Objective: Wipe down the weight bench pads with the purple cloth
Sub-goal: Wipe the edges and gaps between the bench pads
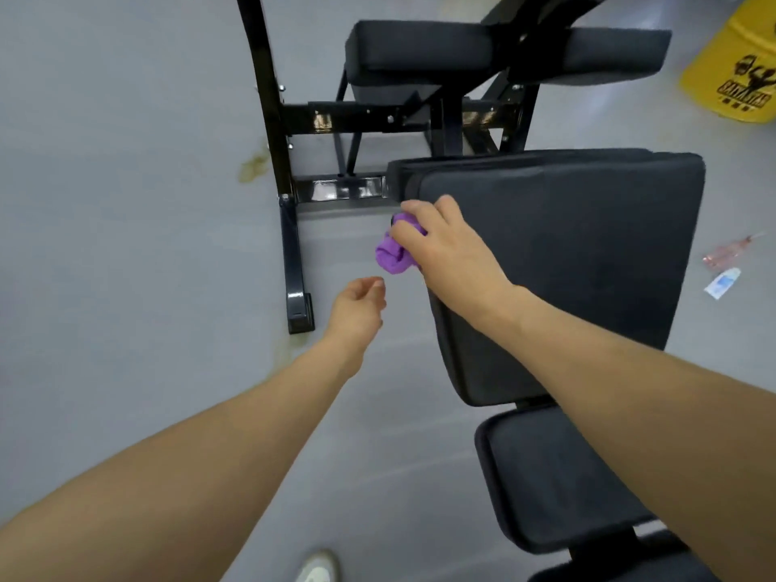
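A black weight bench fills the right half of the head view, with a large back pad (562, 262), a smaller seat pad (558, 480) below it and an upper pad (420, 48) at the top. My right hand (445, 241) grips a bunched purple cloth (392, 252) at the back pad's upper left corner, against its left edge. My left hand (357, 308) hovers over the floor just below the cloth, fingers loosely curled and holding nothing.
The bench's black steel frame (294, 254) stands on the grey floor to the left, with a foot near my left hand. A yellow wet-floor sign (735, 69) lies at the top right. Small wrappers (722, 270) litter the floor on the right. My shoe (317, 567) shows at the bottom.
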A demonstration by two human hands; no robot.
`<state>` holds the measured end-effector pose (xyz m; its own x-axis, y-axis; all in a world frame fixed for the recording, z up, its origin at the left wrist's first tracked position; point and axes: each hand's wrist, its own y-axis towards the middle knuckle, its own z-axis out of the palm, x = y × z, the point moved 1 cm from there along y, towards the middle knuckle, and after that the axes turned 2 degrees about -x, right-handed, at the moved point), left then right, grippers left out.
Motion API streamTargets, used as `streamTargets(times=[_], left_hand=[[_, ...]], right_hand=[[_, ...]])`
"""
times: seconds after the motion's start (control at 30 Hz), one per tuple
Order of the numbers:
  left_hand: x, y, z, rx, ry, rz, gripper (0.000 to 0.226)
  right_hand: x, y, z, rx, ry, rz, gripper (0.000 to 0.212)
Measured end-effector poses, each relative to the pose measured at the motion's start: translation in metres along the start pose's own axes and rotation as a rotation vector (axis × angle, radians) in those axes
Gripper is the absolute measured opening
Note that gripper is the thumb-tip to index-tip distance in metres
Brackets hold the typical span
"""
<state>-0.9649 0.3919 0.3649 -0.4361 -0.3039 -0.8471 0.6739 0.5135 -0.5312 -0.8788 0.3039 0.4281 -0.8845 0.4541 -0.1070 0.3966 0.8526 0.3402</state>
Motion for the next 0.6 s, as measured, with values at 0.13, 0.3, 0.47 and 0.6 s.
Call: streamTargets(times=[0.13,0.3,0.47,0.6], left_hand=[[-0.013,0.025,0.002,0.029,-0.060,-0.003,0.027],[-0.006,0.033,0.004,0.087,-0.095,-0.073,0.031],[-0.010,0.030,0.004,0.116,-0.150,-0.103,0.033],[-0.031,0.030,0.004,0.163,-0.227,-0.097,0.029]], right_hand=[[-0.006,0.021,0.023,0.043,-0.328,-0.179,0.025],[-0.004,-0.009,0.039,0.199,-0.459,-0.300,0.015],[0.013,-0.031,0.029,0.445,-0.382,-0.364,0.026],[0.002,0.018,0.006,0.214,-0.397,-0.305,0.017]])
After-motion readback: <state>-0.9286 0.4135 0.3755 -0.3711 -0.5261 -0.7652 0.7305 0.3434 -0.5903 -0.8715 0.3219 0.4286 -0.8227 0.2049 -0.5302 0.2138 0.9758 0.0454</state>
